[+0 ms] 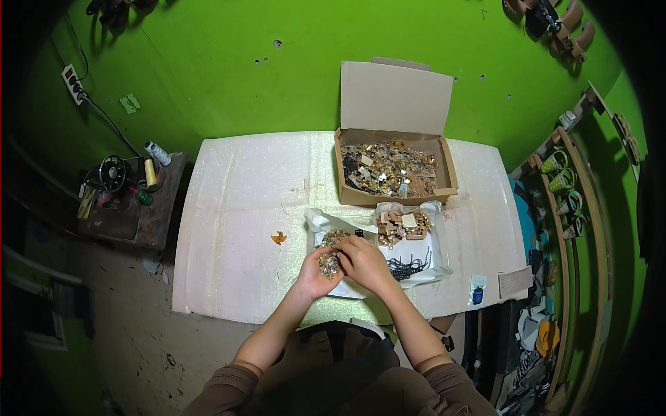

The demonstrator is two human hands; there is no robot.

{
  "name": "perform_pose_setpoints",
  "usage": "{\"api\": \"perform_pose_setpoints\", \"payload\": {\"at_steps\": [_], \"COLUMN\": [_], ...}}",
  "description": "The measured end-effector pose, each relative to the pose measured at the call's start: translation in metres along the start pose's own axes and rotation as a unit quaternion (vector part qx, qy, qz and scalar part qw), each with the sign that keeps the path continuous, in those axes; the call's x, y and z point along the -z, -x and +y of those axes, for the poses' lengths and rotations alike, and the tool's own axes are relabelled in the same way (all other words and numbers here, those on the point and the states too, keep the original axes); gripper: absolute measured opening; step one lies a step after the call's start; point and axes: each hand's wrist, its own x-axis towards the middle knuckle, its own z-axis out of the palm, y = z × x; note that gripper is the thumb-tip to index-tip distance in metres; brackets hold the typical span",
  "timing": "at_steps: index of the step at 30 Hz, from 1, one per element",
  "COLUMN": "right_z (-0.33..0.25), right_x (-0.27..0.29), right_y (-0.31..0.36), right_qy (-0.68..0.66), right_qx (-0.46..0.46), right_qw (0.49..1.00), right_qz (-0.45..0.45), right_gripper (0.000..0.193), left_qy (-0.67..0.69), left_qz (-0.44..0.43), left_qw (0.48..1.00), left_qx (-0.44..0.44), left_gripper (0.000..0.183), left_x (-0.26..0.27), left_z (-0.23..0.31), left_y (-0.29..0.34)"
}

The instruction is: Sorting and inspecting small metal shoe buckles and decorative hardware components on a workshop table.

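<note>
My left hand (316, 280) is cupped, palm up, at the table's near middle. It holds a heap of small gold and silver metal pieces (329, 265), too tiny to tell apart. Over that heap bends my right hand (365, 262), fingers drawn together at the pieces; whatever lies between its fingertips is hidden. Both hands are above the left part of a white paper-lined tray (318, 220). In the tray's right part, tan and gold buckle-like pieces (393, 231) lie at the back, and black beaded strands (409, 268) lie nearer me.
Behind the tray stands an open cardboard box (394, 197) full of mixed metal fittings. An orange-brown scrap (278, 238) lies left of my hands. A small clear packet (477, 290) and a card (515, 282) lie at right. A side table (132, 225) holds thread spools; a wooden rack (563, 277) stands right.
</note>
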Motion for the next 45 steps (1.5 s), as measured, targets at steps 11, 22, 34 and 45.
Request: {"api": "perform_pose_setpoints", "payload": {"at_steps": [11, 22, 34, 45], "right_z": [0.002, 0.004, 0.000, 0.013], "right_x": [-0.004, 0.000, 0.000, -0.002], "right_y": [0.013, 0.016, 0.017, 0.027], "right_qy": [-0.082, -0.059, 0.133, -0.104], "right_qx": [-0.122, -0.083, 0.092, -0.109], "right_qw": [0.989, 0.989, 0.972, 0.972], "right_qz": [-0.004, 0.111, 0.171, 0.178], "right_gripper": [0.016, 0.012, 0.016, 0.010], "left_qy": [0.042, 0.034, 0.043, 0.055], "left_qz": [-0.096, -0.074, -0.089, -0.079], "left_qw": [0.994, 0.996, 0.994, 0.995], "left_qx": [-0.017, -0.039, -0.035, -0.016], "left_gripper": [0.037, 0.032, 0.037, 0.036], "left_x": [-0.003, -0.014, -0.010, -0.013], "left_z": [-0.002, -0.008, -0.007, -0.008], "left_y": [0.005, 0.009, 0.009, 0.007]}}
